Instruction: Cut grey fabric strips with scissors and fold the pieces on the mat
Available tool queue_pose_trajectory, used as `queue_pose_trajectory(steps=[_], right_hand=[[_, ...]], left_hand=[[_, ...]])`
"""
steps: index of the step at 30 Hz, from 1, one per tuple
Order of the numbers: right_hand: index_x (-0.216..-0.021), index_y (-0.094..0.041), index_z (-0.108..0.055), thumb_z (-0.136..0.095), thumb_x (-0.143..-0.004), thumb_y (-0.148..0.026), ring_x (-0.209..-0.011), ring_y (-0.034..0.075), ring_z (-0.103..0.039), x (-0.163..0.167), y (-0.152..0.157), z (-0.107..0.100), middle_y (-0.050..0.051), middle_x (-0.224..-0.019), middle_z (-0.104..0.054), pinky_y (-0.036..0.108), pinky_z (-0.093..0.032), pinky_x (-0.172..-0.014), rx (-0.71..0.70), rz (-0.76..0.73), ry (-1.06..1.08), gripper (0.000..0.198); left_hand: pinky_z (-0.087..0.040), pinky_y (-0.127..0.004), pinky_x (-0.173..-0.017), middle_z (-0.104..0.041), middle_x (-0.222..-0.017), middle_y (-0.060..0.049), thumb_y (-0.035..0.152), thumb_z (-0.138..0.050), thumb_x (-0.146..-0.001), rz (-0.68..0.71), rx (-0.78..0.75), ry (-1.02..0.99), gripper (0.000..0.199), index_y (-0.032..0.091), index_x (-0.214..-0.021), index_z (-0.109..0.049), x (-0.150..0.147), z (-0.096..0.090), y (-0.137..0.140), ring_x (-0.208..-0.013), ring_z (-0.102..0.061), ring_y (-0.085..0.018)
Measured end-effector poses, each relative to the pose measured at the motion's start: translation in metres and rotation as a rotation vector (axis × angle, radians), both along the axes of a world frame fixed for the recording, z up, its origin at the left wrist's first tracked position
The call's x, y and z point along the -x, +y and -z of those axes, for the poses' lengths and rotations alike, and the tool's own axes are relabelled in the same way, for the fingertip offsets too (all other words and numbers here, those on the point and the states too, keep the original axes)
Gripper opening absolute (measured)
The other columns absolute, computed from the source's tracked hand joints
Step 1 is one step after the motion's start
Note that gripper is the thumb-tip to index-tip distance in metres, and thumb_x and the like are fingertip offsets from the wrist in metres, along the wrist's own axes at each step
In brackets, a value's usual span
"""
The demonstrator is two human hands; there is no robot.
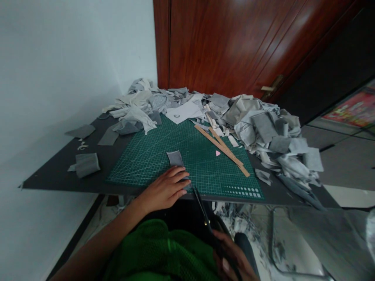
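A small piece of grey fabric (175, 158) lies on the green cutting mat (146, 156) near its front edge. My left hand (165, 189) rests flat on the lower part of this piece, fingers stretched out and covering much of it. My right hand (234, 253) is wrapped round the handles of black scissors (206, 222) below the table edge. Their blades point up toward the mat, with the tips just right of my left fingertips. Whether the tips touch the fabric I cannot tell.
Two wooden rulers (221, 150) cross on the mat beside a pink piece of chalk (217, 153). Heaps of fabric scraps (263, 125) fill the back and right. A folded grey piece (87, 164) lies left on the dark table (58, 171). Scraps litter the floor (240, 222).
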State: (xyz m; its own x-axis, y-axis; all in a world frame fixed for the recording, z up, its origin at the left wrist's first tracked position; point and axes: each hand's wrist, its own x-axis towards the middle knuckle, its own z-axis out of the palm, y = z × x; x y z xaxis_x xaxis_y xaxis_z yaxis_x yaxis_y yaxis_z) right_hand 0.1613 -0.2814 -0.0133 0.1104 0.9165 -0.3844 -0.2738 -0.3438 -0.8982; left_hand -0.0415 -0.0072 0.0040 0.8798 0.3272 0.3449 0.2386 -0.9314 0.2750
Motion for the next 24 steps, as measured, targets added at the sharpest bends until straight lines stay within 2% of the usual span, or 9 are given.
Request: queue_pose_trajectory(steps=[2, 4, 11, 17, 20, 24], right_hand=[[-0.129, -0.031, -0.071, -0.08, -0.072, -0.071, -0.144, 0.038, -0.049, 0.002, 0.001, -0.002, 0.011, -0.147, -0.064, 0.049, -0.041, -0.117, 0.002, 0.008, -0.012, 0.071], [-0.129, -0.03, -0.071, -0.079, -0.073, -0.072, -0.15, 0.038, -0.042, 0.004, 0.002, -0.002, 0.011, -0.151, -0.061, 0.05, -0.035, -0.121, 0.008, 0.008, -0.022, 0.07], [-0.142, -0.024, -0.064, -0.068, -0.083, -0.072, -0.148, 0.038, -0.044, 0.003, 0.0, 0.002, 0.017, -0.15, -0.062, 0.049, -0.036, -0.12, 0.02, -0.077, -0.194, 0.076], [-0.142, -0.025, -0.066, -0.075, -0.08, -0.069, -0.147, 0.041, -0.045, -0.003, 0.007, 0.009, 0.016, -0.144, -0.067, 0.052, -0.041, -0.117, 0.024, -0.121, -0.23, 0.076], [-0.147, -0.022, -0.061, -0.074, -0.081, -0.069, -0.146, 0.039, -0.047, -0.002, 0.01, 0.011, 0.018, -0.136, -0.072, 0.052, -0.037, -0.119, 0.033, -0.158, -0.191, 0.083], [-0.146, -0.022, -0.062, -0.075, -0.08, -0.071, -0.148, 0.038, -0.045, 0.002, 0.014, 0.003, 0.018, -0.142, -0.068, 0.051, -0.034, -0.122, 0.046, -0.113, -0.207, 0.084]], left_hand=[[-0.042, -0.05, -0.119, -0.062, -0.142, -0.008, 0.026, -0.054, -0.103, 0.006, 0.014, -0.023, 0.032, 0.022, -0.134, -0.064, 0.0, 0.0, 0.0, -0.144, -0.044, -0.028], [-0.045, -0.048, -0.116, -0.064, -0.138, -0.008, 0.025, -0.054, -0.103, 0.019, 0.029, -0.027, 0.032, 0.021, -0.133, -0.063, -0.001, -0.001, 0.0, -0.141, -0.047, -0.028], [-0.044, -0.045, -0.114, -0.066, -0.134, -0.006, 0.024, -0.054, -0.103, 0.036, 0.058, 0.013, 0.032, 0.02, -0.134, -0.061, -0.005, -0.007, 0.0, -0.13, -0.053, -0.026], [-0.043, -0.044, -0.114, -0.066, -0.136, -0.004, 0.025, -0.051, -0.105, 0.025, 0.083, 0.012, 0.032, 0.021, -0.135, -0.061, -0.005, -0.006, 0.001, -0.13, -0.052, -0.024], [-0.043, -0.044, -0.115, -0.065, -0.138, -0.004, 0.026, -0.051, -0.105, 0.012, 0.1, -0.006, 0.033, 0.022, -0.136, -0.062, -0.004, -0.005, 0.001, -0.132, -0.051, -0.024], [-0.043, -0.043, -0.114, -0.065, -0.139, -0.004, 0.026, -0.051, -0.105, 0.008, 0.127, 0.003, 0.033, 0.023, -0.136, -0.062, -0.004, -0.005, 0.001, -0.132, -0.051, -0.024]])
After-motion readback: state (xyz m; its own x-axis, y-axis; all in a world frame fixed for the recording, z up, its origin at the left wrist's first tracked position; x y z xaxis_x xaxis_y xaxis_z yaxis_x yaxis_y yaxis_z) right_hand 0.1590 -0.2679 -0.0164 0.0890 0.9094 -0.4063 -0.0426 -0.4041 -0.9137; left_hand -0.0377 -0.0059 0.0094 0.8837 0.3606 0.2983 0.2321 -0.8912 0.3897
